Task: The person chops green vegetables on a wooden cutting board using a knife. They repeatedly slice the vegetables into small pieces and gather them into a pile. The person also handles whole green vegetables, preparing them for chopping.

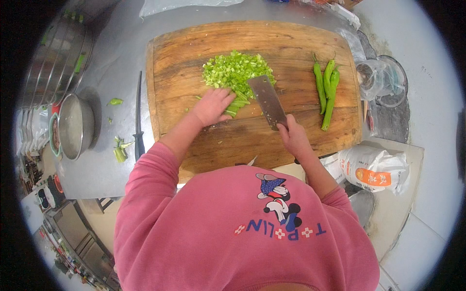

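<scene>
A wide wooden cutting board lies before me with a heap of diced green pepper at its middle. My left hand presses down on a bundle of green pepper strips just below the heap, fingers curled over them. In my right hand is the handle of a cleaver, whose broad blade slants up and left to the right edge of the diced pepper. Several whole long green peppers rest together on the board's right side.
Left of the board, a long dark-handled knife lies on the metal table. Pepper scraps and a metal bowl are farther left. A clear plastic container stands beyond the board's right edge, above a white sack.
</scene>
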`<state>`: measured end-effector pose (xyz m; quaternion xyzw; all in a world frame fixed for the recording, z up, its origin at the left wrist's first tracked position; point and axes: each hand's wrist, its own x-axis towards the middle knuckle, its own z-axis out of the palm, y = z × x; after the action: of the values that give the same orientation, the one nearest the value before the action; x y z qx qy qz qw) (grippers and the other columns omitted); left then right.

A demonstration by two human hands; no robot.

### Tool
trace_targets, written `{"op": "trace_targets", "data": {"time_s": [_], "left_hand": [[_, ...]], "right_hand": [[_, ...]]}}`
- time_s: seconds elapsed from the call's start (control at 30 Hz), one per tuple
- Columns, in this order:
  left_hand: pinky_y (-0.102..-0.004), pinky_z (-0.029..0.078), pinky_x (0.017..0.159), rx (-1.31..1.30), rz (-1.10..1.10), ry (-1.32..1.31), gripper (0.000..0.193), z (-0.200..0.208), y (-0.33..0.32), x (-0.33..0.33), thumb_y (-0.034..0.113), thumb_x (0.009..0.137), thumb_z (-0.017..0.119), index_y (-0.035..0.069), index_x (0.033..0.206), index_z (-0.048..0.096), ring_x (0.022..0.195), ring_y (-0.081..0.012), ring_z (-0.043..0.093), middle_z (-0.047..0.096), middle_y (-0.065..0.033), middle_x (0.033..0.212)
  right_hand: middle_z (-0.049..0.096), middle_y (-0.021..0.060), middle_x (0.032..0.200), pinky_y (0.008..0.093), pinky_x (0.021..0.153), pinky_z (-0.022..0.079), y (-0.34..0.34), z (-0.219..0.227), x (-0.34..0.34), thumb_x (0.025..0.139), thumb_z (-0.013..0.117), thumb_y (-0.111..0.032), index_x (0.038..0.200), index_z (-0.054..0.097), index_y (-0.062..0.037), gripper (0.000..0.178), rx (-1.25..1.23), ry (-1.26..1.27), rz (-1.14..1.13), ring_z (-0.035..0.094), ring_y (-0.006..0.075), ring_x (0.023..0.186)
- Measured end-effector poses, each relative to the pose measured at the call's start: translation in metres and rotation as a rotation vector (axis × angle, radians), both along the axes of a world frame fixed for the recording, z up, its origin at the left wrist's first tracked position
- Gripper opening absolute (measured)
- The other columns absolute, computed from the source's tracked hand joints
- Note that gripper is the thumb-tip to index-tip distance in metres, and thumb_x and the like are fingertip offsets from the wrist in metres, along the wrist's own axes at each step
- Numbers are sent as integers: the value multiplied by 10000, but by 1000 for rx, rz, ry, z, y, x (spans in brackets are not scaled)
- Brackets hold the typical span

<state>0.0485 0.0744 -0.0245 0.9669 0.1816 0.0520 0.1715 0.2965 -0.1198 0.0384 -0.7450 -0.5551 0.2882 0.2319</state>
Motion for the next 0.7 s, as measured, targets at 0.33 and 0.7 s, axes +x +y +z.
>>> {"op": "trace_targets", "data": {"time_s": [0.33,0.7], "left_hand": [[-470,353,1023,39,211,-1,785,0,-49,4,402,713,772,58,1347,463,1268,-335,426,455,-164,1370],[-500,308,1102,-10,-143,58,797,-6,-29,5,395,770,734,65,1418,409,1299,-358,412,433,-172,1417]], "right_hand": [[627,294,864,524,662,472,-3,2,2,936,571,-171,1020,461,-25,201,28,54,-39,590,506,848],[631,291,883,518,683,472,-14,-1,1,936,578,-184,1028,469,-16,220,0,86,-79,591,500,872]]}}
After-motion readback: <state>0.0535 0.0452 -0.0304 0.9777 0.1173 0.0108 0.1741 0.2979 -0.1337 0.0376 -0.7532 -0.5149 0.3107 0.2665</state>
